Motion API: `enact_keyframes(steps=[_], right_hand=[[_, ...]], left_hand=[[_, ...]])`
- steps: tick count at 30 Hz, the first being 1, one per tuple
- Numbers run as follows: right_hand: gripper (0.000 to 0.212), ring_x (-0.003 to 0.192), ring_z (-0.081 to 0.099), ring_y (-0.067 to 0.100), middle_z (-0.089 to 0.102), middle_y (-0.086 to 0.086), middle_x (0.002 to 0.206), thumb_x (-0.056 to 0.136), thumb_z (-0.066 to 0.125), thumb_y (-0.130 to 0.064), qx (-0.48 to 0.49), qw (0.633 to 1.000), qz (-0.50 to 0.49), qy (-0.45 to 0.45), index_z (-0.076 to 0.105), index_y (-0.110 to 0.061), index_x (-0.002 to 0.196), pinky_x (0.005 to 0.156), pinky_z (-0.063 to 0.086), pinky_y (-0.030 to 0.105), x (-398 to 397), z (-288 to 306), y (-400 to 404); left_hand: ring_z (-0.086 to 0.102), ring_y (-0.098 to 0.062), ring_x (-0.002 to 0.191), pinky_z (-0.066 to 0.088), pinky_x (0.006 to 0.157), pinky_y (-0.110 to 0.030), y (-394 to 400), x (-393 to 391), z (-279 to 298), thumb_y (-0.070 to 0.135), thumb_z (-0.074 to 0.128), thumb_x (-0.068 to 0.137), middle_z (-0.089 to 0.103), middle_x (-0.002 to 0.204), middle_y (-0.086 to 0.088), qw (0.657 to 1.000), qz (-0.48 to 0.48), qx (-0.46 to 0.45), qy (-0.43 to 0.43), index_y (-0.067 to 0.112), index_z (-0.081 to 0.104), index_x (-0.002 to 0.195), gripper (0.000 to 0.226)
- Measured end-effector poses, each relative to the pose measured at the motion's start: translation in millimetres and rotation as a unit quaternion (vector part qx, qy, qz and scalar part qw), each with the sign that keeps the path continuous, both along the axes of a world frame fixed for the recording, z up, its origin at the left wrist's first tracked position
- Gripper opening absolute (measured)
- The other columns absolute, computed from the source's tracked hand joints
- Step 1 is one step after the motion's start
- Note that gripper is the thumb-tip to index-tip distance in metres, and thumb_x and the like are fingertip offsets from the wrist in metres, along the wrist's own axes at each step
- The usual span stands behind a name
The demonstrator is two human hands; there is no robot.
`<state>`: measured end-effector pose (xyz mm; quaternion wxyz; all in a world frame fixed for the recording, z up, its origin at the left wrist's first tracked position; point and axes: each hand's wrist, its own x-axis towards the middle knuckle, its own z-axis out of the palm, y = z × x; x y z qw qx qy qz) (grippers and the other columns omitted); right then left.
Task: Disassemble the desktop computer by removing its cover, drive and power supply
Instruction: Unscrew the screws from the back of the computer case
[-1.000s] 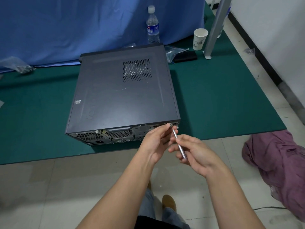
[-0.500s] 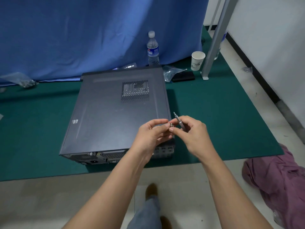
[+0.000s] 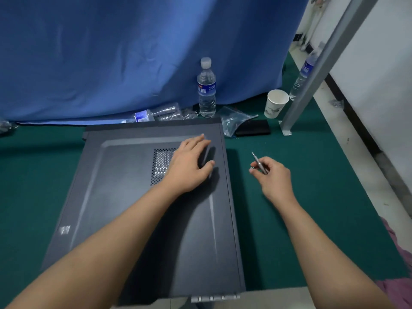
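Fingers of the left hand (image 3: pixel 189 166) lie straight and close together, flat on the dark grey metal cover (image 3: pixel 138 208) of the one desktop computer, with the thumb spread out to the side. Just left of those fingers is one patch of small vent holes (image 3: pixel 161 162) in the cover. The computer lies on its side on the green felt mat (image 3: pixel 312 197), cover still on.

To the right, off the computer and over the mat, the right hand (image 3: pixel 275 177) curls its fingers round one thin silver screwdriver (image 3: pixel 258 162). Its tip points up and away. A tiny silver screw (image 3: pixel 252 167) seems to sit at the fingertips, but it is too small to be sure.

Past the fingers, by the blue cloth curtain (image 3: pixel 133 59), one clear water bottle (image 3: pixel 207 88) stands up, one crushed clear bottle (image 3: pixel 156 114) lies flat, and a third bottle (image 3: pixel 304 74) stands behind the grey metal post (image 3: pixel 316 70). One white paper cup (image 3: pixel 275 103), one clear plastic bag (image 3: pixel 234 122) and one flat black case (image 3: pixel 253 128) are there too.
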<state>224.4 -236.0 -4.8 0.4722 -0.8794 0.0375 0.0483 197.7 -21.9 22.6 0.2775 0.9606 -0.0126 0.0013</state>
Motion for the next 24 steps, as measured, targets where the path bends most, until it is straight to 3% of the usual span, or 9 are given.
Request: enact_keyframes(steps=[4, 7, 10, 15, 19, 24], right_hand=[[0.002, 0.074, 0.055, 0.019, 0.062, 0.003, 0.083, 0.084, 0.066, -0.007, -0.056, 0.998, -0.008, 0.032, 0.064, -0.008, 0.086, 0.066, 0.041, 0.024, 49, -35, 3], [0.003, 0.079, 0.058, 0.026, 0.063, 0.008, 0.088, 0.085, 0.062, -0.006, -0.097, 0.993, -0.014, 0.060, 0.063, -0.008, 0.088, 0.073, 0.051, 0.036, 79, -59, 8], [0.004, 0.086, 0.060, 0.029, 0.065, 0.009, 0.094, 0.086, 0.060, -0.008, -0.136, 0.987, -0.001, 0.081, 0.062, -0.009, 0.090, 0.078, 0.052, 0.043, 102, -77, 17], [0.008, 0.089, 0.057, 0.028, 0.060, 0.006, 0.102, 0.088, 0.059, -0.015, -0.182, 0.980, -0.011, 0.084, 0.059, -0.012, 0.096, 0.070, 0.045, 0.034, 126, -96, 27], [0.011, 0.095, 0.057, 0.030, 0.058, 0.008, 0.110, 0.092, 0.057, -0.018, -0.210, 0.970, -0.007, 0.120, 0.057, -0.013, 0.102, 0.074, 0.045, 0.036, 128, -103, 26], [0.029, 0.097, 0.058, 0.027, 0.059, 0.006, 0.112, 0.089, 0.062, -0.020, -0.164, 0.980, -0.004, 0.110, 0.053, -0.017, 0.117, 0.079, 0.048, 0.038, 120, -96, 21]], left_hand=[[0.003, -0.016, 0.147, 0.002, 0.119, -0.035, -1, 39, -21, 0.056, 0.039, 0.092, 0.009, 0.161, 0.002, 0.994, 0.010, 0.108, 0.012, 0.025, 0.023, 0.150, 0.068], [-0.001, -0.013, 0.147, -0.005, 0.117, -0.034, -3, 44, -30, 0.064, 0.022, 0.088, 0.006, 0.161, 0.003, 0.989, 0.015, 0.150, -0.003, 0.027, 0.019, 0.151, 0.073], [0.001, -0.014, 0.147, -0.004, 0.118, -0.034, -2, 44, -31, 0.064, 0.017, 0.086, 0.008, 0.161, 0.003, 0.987, 0.013, 0.158, -0.007, 0.026, 0.021, 0.151, 0.076], [0.001, -0.015, 0.147, -0.002, 0.119, -0.036, -4, 43, -27, 0.063, 0.018, 0.086, 0.008, 0.161, 0.003, 0.987, 0.017, 0.160, -0.002, 0.026, 0.023, 0.150, 0.074], [0.000, -0.015, 0.147, 0.000, 0.120, -0.038, -5, 42, -26, 0.062, 0.018, 0.086, 0.008, 0.161, 0.003, 0.986, 0.016, 0.163, 0.006, 0.026, 0.022, 0.151, 0.074], [0.002, -0.015, 0.147, 0.000, 0.119, -0.038, -5, 41, -26, 0.062, 0.019, 0.086, 0.010, 0.160, 0.002, 0.987, 0.017, 0.159, -0.004, 0.025, 0.024, 0.150, 0.074]])
